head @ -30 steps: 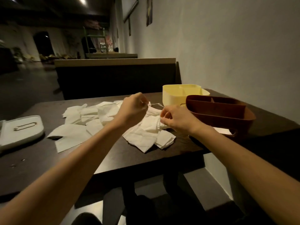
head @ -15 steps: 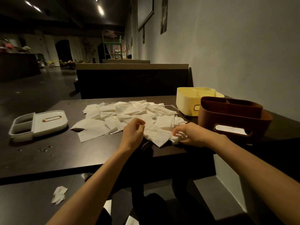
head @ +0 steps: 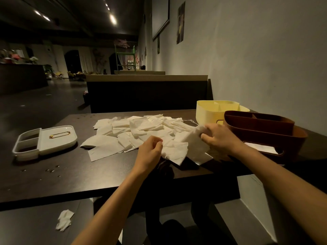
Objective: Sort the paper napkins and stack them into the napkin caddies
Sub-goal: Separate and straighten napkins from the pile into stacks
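Observation:
A loose pile of white paper napkins covers the middle of the dark table. My right hand grips a bunch of napkins at the pile's right end, lifted a little off the table. My left hand has curled fingers at the near edge of the pile, touching the same sheets; whether it pinches one is unclear. A brown divided caddy stands just right of my right hand. Behind it stands a pale yellow caddy.
A white compartment tray with a gold safety pin lies at the table's left. Small metal bits are scattered near it. A crumpled napkin lies on the bench below. A wall runs along the right, a booth back stands behind.
My right hand has lifted a bunch of napkins and moved toward the brown caddy. My left hand stays at the pile's near edge. The camera view has tilted and shifted.

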